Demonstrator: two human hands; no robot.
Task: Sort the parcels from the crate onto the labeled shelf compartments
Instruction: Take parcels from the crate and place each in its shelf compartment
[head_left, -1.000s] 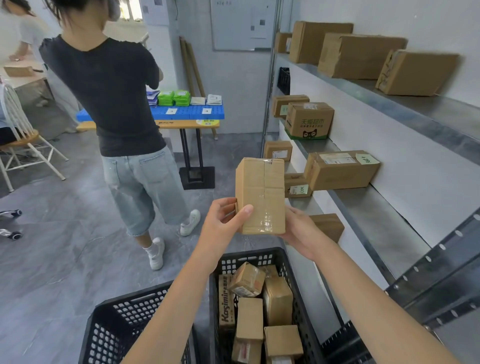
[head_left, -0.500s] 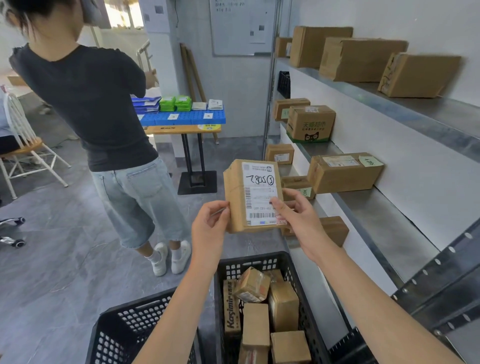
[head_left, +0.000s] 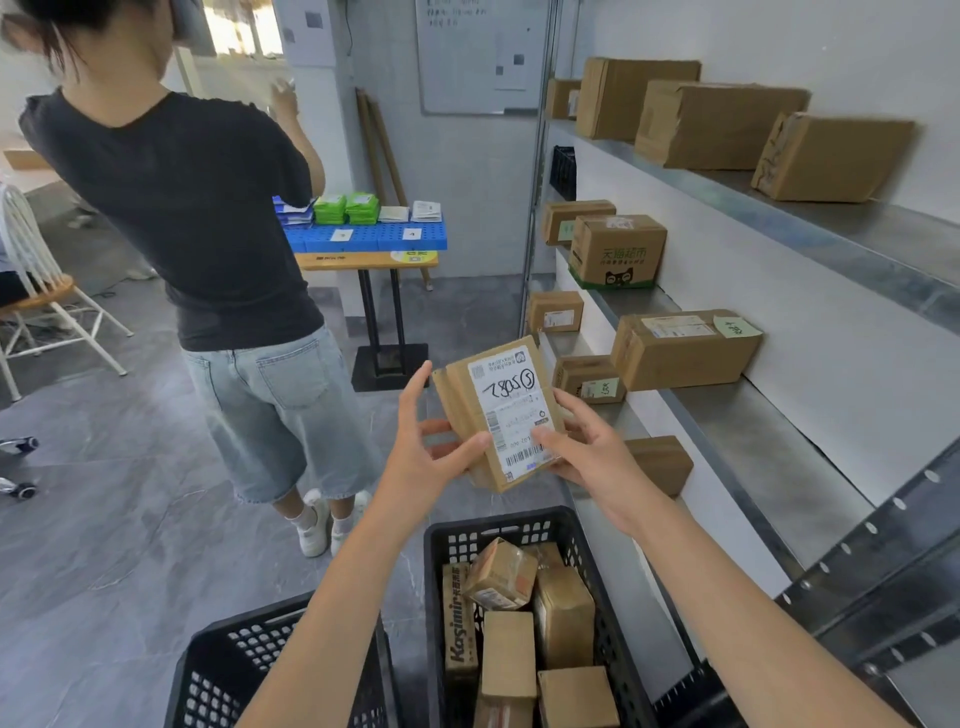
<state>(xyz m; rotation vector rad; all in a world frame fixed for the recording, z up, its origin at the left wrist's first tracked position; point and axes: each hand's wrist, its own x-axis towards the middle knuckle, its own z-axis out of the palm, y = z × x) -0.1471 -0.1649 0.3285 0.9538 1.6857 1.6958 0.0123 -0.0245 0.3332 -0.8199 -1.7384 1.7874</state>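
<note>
I hold a small cardboard parcel (head_left: 470, 395) in front of me, its white shipping label with handwritten marks facing up. My left hand (head_left: 426, 457) grips its lower left side, thumb on the front. My right hand (head_left: 587, 452) grips the lower right edge, thumb on the label. Below my hands stands a black plastic crate (head_left: 613, 623) with several cardboard parcels inside. The metal shelf (head_left: 753, 447) runs along the right wall, with parcels on three levels.
A second black crate (head_left: 234, 670) stands at the lower left. A person in a dark shirt and denim shorts (head_left: 228, 249) stands close ahead on the left. Behind are a small table with blue bins (head_left: 363, 239) and a white chair (head_left: 36, 291).
The parcel was turned from its taped plain side to its label side, then tilted and lowered a little. The person ahead stepped closer to the right and raised an arm.
</note>
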